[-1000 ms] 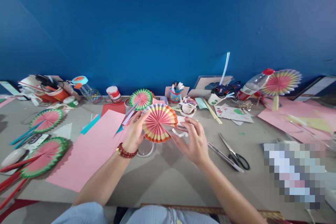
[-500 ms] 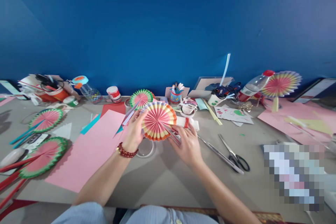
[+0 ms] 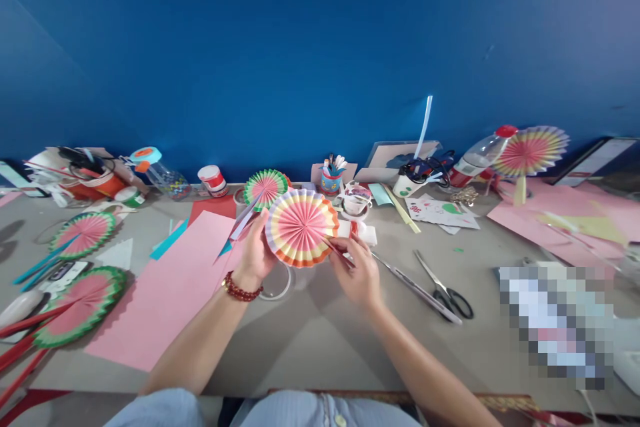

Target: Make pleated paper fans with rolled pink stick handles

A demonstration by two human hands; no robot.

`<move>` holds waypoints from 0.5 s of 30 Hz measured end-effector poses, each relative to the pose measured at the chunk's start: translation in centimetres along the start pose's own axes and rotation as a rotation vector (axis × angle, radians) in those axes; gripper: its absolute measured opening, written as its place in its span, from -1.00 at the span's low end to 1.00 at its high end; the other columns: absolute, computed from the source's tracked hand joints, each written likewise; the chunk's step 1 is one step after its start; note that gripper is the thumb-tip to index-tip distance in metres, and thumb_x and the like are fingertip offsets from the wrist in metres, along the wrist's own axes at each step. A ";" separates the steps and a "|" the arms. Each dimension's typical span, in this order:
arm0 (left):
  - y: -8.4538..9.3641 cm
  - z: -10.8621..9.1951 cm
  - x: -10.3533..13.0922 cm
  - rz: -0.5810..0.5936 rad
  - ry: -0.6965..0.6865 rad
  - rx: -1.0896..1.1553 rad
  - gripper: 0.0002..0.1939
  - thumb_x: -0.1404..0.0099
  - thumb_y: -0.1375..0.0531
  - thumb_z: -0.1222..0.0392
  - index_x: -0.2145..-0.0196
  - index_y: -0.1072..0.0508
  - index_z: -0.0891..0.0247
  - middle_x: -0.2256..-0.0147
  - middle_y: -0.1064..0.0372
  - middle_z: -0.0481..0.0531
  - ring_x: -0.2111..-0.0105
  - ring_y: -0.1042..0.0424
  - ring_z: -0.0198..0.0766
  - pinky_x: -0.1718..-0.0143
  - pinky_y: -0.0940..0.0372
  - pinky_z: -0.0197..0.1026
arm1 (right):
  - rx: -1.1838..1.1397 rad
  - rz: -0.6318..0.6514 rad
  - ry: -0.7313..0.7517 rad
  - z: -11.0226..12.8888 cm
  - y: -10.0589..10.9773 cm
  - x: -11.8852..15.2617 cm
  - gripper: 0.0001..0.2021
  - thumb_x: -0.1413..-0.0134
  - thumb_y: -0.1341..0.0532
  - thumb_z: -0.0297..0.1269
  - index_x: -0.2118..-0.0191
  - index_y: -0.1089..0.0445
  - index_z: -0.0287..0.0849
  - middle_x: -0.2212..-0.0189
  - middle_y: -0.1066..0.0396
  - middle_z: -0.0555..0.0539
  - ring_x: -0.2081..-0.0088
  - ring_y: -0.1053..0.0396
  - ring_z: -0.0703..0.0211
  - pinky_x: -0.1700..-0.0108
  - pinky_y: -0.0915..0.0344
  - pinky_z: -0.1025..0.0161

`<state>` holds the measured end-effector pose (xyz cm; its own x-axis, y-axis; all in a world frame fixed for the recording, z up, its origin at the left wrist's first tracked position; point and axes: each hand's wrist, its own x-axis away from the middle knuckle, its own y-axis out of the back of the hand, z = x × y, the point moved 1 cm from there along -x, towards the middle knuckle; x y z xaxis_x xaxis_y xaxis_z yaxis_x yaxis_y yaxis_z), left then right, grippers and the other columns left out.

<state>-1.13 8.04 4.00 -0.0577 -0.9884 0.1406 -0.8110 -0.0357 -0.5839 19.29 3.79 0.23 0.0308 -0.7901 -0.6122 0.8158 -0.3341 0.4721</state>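
A round pleated paper fan (image 3: pixel 303 227), pink in the middle with yellow, orange and lilac towards its scalloped rim, is held above the table. My left hand (image 3: pixel 256 255), with a red bead bracelet at the wrist, grips its left edge. At its lower right, my right hand (image 3: pixel 357 273) is closed around a thin strip that runs to the fan's centre; the fingers partly hide this strip. Behind the right fingers lies a white object with a red band (image 3: pixel 367 235). A roll of clear tape (image 3: pixel 277 283) rests below the fan.
Scissors (image 3: pixel 447 293) and a silver utility knife (image 3: pixel 417 292) lie to the right. Pink paper (image 3: pixel 165 293) and green-edged fans (image 3: pixel 83 307) are on the left. Cups, a bottle (image 3: pixel 480 157) and another fan (image 3: pixel 535 153) stand along the blue wall.
The fan has turned to face me more squarely, and the strips at its lower right now lie together in my right fingers. My left hand still holds its edge. The view has shifted slightly.
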 end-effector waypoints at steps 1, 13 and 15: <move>0.1 0.1 0.0 0.020 0.020 0.019 -0.42 -0.23 -0.19 -0.33 0.08 -0.51 0.23 0.14 -0.55 0.19 0.02 -0.50 0.17 0.07 -0.44 0.09 | -0.030 -0.011 -0.035 -0.1 -0.1 0.0 -0.84 -0.22 -0.16 -0.38 0.13 -0.41 -0.05 0.29 -0.56 -0.01 0.29 -0.50 0.11 -0.11 -0.31 -0.06; -0.3 7.3 2.0 0.110 0.050 -0.128 -0.59 0.03 -0.47 0.21 0.17 -0.57 0.10 0.02 -0.52 0.09 -0.07 -0.43 0.06 -0.17 -0.27 0.09 | 0.094 0.012 0.002 0.3 -0.8 0.1 -0.84 -0.23 -0.15 -0.36 0.11 -0.39 -0.03 0.29 -0.57 -0.03 0.25 -0.52 0.06 -0.06 -0.35 -0.01; 0.1 7.6 1.9 0.048 0.008 -0.167 -0.63 0.03 -0.46 0.25 0.22 -0.58 0.06 0.01 -0.51 0.08 -0.11 -0.40 0.08 -0.18 -0.25 0.08 | 0.122 0.018 0.044 0.6 -0.9 0.2 -0.83 -0.23 -0.15 -0.37 0.09 -0.38 -0.03 0.26 -0.57 -0.03 0.24 -0.52 0.04 -0.12 -0.30 -0.04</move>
<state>3.09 5.02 -1.92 -0.1026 -0.9872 0.1224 -0.8924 0.0370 -0.4496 18.25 3.66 0.07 0.0723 -0.7740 -0.6291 0.7388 -0.3822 0.5551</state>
